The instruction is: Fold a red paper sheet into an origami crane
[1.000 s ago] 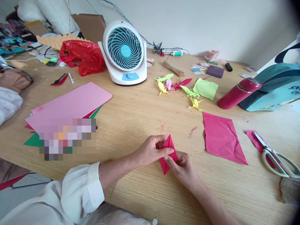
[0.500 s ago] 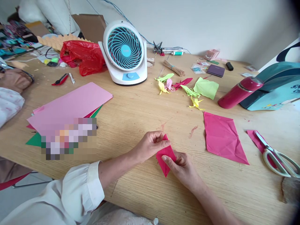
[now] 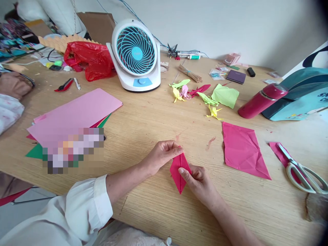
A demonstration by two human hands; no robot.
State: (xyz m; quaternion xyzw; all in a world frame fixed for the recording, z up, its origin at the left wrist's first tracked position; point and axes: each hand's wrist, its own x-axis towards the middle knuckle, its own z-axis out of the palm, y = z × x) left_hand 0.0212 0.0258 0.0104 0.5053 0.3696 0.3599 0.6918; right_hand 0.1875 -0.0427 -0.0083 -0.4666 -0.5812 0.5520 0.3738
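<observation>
The folded paper (image 3: pixel 176 170) is held above the near middle of the worktop (image 3: pixel 143 128), its lower point aimed toward the person. The left hand (image 3: pixel 164 154) is reached in from the left, wrist bent slightly, and the paper's upper tip is pinched in a closed grip between thumb and fingers. The right hand (image 3: pixel 201 181) is brought in from the lower right; its thumb is laid flat on the paper's face, with the fingers curled behind the right edge, closed on it. The upper tip and right corner are partly hidden by the fingers.

To the right, a creased pink sheet (image 3: pixel 243 150) is spread out, and beyond it the scissors (image 3: pixel 302 172) are laid across a pink strip (image 3: pixel 279 153). Paper birds (image 3: pixel 214 111) are scattered farther back, near the flask (image 3: pixel 261 101). On the left, a paper stack (image 3: pixel 79 111) is partly masked by pixelation, with the fan (image 3: pixel 137 54) stood behind.
</observation>
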